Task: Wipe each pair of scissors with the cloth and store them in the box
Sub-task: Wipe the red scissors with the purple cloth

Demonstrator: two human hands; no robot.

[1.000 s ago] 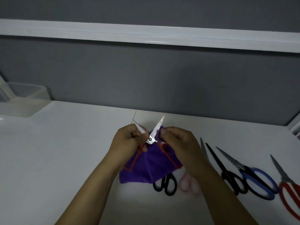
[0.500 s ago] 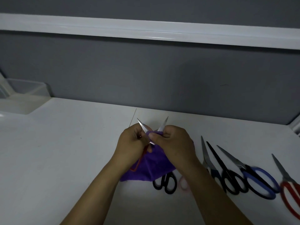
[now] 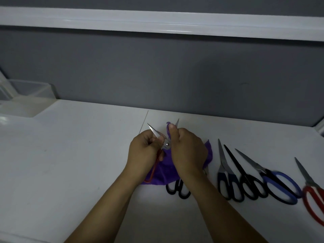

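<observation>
A pair of red-handled scissors [image 3: 166, 144] is held spread open above the white table [image 3: 70, 155], both blade tips pointing up and away. My left hand [image 3: 144, 153] grips its left blade near the pivot. My right hand [image 3: 185, 151] pinches the purple cloth [image 3: 166, 172] around the right blade, close to its tip. The rest of the cloth hangs below my hands and hides most of the red handles. A clear plastic box [image 3: 29, 92] stands at the far left against the wall.
Several more scissors lie in a row on the right: a black pair [image 3: 178, 188] partly under my right wrist, a dark blue pair [image 3: 228, 181], a thin black pair [image 3: 249, 185], a blue-handled pair [image 3: 278, 185] and a red pair [image 3: 315, 195] at the frame edge. A grey wall backs the table.
My right hand has slid the cloth up the right blade from the pivot toward the tip. The pivot screw shows again between my hands. My left hand keeps its hold.
</observation>
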